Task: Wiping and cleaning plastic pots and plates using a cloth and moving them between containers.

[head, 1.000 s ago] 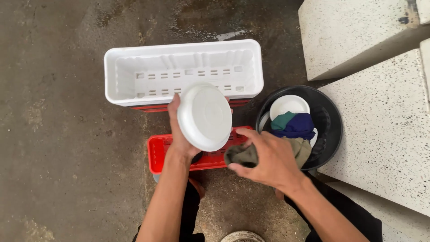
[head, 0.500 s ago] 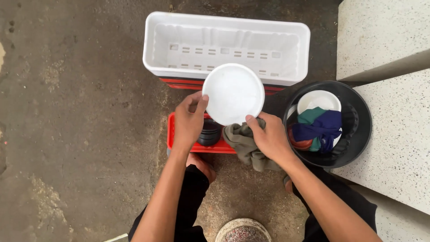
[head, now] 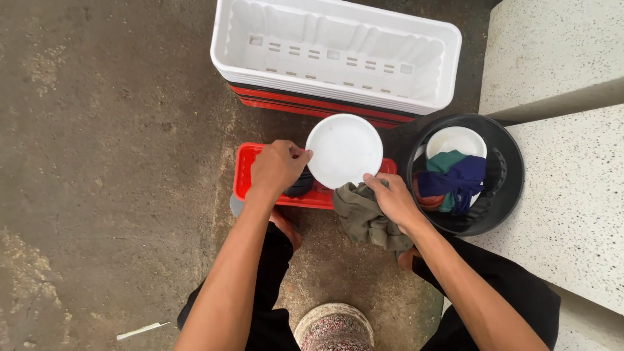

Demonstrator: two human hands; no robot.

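Holding a white round plate (head: pixel 344 150) w/ both hands, you're crouched over bare concrete floor (head: pixel 110 162). Your left hand (head: pixel 278 168) is curled shut on the plate's left rim, thumb on top, fingers tucked behind. Your right hand (head: pixel 392 200) pinches the plate's lower right edge w/ the fingertips and at the same time clutches an olive-grey rag (head: pixel 364 218), which hangs bunched below the palm. Plate sits roughly level, face up to you, hovering over a red tray (head: pixel 250 175) on the floor; can't tell if it touches the tray. Something dark lies in the tray, mostly hidden under your left hand.

Beyond the plate: white slotted crate (head: pixel 338 55), stacked on red crates (head: pixel 312 104) whose edges show beneath it. Right of the plate: black basin (head: pixel 504 162) holding a second white plate (head: pixel 458 140) plus a blue-and-green cloth (head: pixel 455 175) draped over it. Basin sits just beside speckled stone steps (head: pixel 572 195). Near your knees, a round pale container (head: pixel 333 328), only partly in frame.
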